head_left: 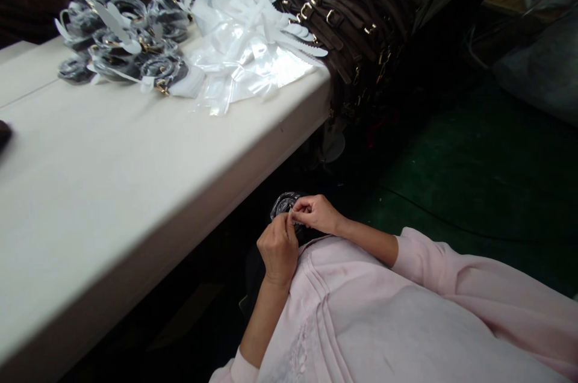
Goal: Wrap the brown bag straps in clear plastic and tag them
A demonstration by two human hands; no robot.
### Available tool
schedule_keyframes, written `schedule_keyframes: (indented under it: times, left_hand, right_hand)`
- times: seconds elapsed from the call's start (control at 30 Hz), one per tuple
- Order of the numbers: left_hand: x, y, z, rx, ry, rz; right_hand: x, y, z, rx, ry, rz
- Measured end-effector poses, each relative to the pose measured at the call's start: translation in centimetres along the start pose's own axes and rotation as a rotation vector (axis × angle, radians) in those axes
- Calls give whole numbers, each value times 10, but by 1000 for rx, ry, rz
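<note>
Low over my lap, beside the table edge, my left hand (pixel 277 247) and my right hand (pixel 318 214) meet fingertip to fingertip. Both are closed in a pinch around a small white piece, mostly hidden by the fingers, that looks like a plastic tie. Just behind the fingers sits a dark coiled strap (pixel 283 205) in clear plastic wrap. My hands cover part of this coil, and I cannot tell whether the white piece passes through it.
On the white table (pixel 135 190), several wrapped strap coils (pixel 121 40) lie at the far left. Beside them is a pile of clear plastic bags (pixel 253 67) and white serrated ties (pixel 266 3). Dark straps with gold buckles (pixel 352 21) hang over the table's far edge.
</note>
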State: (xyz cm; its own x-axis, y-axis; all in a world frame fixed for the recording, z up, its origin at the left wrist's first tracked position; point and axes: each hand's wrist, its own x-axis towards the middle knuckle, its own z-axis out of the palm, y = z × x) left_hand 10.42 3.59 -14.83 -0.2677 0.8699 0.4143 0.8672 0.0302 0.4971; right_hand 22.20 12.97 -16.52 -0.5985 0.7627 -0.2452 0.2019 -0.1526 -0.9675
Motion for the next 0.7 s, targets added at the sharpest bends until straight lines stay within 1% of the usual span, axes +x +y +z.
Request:
schedule_keyframes:
  times: [0.1,0.17,0.27,0.37,0.43,0.53,0.6,0.7]
  left_hand:
    - [0,-5,5,-26,-8,29]
    - [1,-7,6,-68,-26,26]
    - [3,-7,2,-160,-71,-22]
    - [5,-6,-5,-247,-111,-115]
    - [5,-6,-9,-311,-140,-179]
    - [7,-10,-12,-440,-213,-255]
    - [10,-12,-14,-486,-257,-263]
    - [15,-14,-16,-470,-282,-238]
  right_hand:
    - [0,1,3,-129,62,-58]
    - [0,3,4,-154,78,-77]
    - [-1,6,3,-61,71,-60]
    - [-3,8,2,65,65,-36]
    - [-4,8,3,83,80,-53]
    - [-5,6,4,70,94,-83]
    - [-5,6,4,62,95,-86]
    - [-5,6,4,22,106,-86]
